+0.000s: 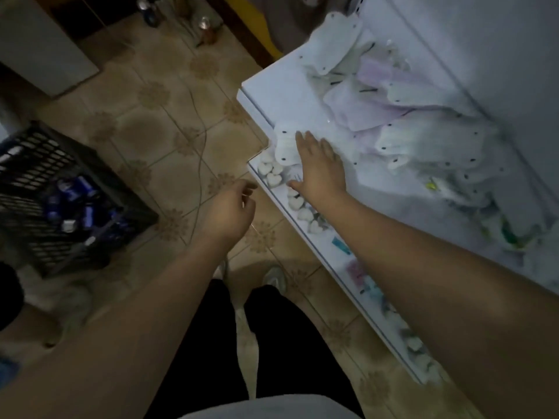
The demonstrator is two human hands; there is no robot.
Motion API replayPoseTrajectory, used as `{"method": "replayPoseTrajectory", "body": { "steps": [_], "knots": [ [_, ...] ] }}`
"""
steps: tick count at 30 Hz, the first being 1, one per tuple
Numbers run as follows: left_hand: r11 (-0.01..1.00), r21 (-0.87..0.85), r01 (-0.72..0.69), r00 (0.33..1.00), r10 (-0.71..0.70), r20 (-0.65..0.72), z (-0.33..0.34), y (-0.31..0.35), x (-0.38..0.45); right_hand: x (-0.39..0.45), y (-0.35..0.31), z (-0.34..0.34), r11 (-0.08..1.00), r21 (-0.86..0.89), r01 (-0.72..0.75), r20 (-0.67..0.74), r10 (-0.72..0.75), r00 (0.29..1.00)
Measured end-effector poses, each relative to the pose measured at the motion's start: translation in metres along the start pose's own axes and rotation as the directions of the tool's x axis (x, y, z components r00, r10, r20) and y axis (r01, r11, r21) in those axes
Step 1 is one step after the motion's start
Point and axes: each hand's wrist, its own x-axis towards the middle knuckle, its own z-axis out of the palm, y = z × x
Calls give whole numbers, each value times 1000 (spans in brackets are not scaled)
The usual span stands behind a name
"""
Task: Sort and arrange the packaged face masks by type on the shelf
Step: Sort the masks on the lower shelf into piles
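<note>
Sorting looks barely begun. Packaged face masks (402,128), white and pale lilac, lie overlapped in a loose heap across the white shelf (272,95), types still mixed. Right hand (317,164) lies flat, fingers straight, on one white pack (284,146) at the shelf's front edge. Left hand (230,210) hangs loosely curled, empty, over the floor. Grouping remains.

Two hands (320,164), one black crate (60,195), one white shelf (272,95), many packaged masks (408,131).
</note>
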Motion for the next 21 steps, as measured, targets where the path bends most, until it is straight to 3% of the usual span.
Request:
{"method": "replayPoseTrajectory", "body": {
  "steps": [3,5,6,8,10,12,14,17,19,21],
  "knots": [
    [994,-108,3,1000,-5,-16,8,-12,16,10,1,14,999,33,-28,-173,33,984],
    [968,-249,8,998,-23,-58,3,-5,22,8,-2,1,962,267,-48,-368,148,918],
    [944,-330,8,997,-33,-72,-1,4,25,8,-4,-10,893,448,-37,-403,239,884],
    [883,-469,0,998,-29,-55,-10,26,31,6,-2,-36,618,786,0,-324,413,851],
    [813,-583,14,1000,3,28,-14,54,38,4,2,-56,386,922,6,-199,462,864],
    [809,-588,-21,995,74,66,-9,78,46,0,8,-64,366,930,-35,-150,465,873],
    [876,-459,-150,980,192,45,2,99,49,-4,14,-70,360,930,-78,-117,491,864],
    [920,-329,-213,958,263,115,18,121,51,-9,27,-71,205,966,-159,39,492,870],
    [924,-374,-82,973,156,171,22,129,55,-15,41,-71,114,975,-188,119,445,887],
    [866,-487,113,968,14,250,23,133,61,-18,59,-67,91,974,-206,150,418,896]
  ]
}}
